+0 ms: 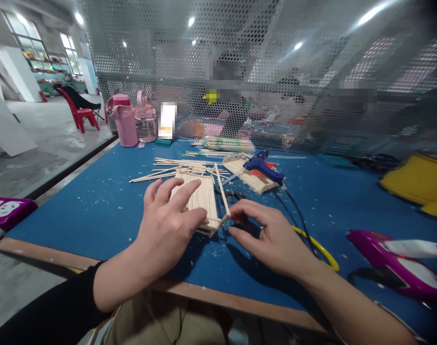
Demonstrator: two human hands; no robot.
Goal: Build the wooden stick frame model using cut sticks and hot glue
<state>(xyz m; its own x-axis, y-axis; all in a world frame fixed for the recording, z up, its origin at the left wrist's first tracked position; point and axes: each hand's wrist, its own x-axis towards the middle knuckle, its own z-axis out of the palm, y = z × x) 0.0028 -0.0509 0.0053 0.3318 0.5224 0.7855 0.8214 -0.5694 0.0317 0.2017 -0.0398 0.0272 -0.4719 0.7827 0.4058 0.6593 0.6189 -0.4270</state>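
Left hand (164,225) spread flat, fingers open, pressing down on a panel of thin wooden sticks (200,199) laid side by side; panel sits near the front edge of the blue table (106,211), about mid-width. Right hand (272,239) beside the panel's near right corner, thumb and forefinger nearly pinched at a loose stick (222,191) running along the panel's right side; closed on it or only touching, cannot tell. Panel judged very light, stiff along the sticks but fragile across the joins, likely to flex or split if lifted by one corner; best held flat under the palm or by both long edges. Smooth wood, likely to skid on the mat unless pinned. Loose sticks (175,167) scattered just behind the panel, toward table centre. Blue glue gun (263,167) resting on another stick piece behind and to the right, cord trailing toward the front. Bundle of sticks (229,143) near the back edge. Pink bottle (123,120) and clear bottle (145,120) at the back left corner. Yellow object (415,182) at the right edge, purple object (383,258) at front right. Surface dotted with wood crumbs. Perforated mesh screen (275,72) behind the table; red chair (78,110) on an open concrete floor far left.
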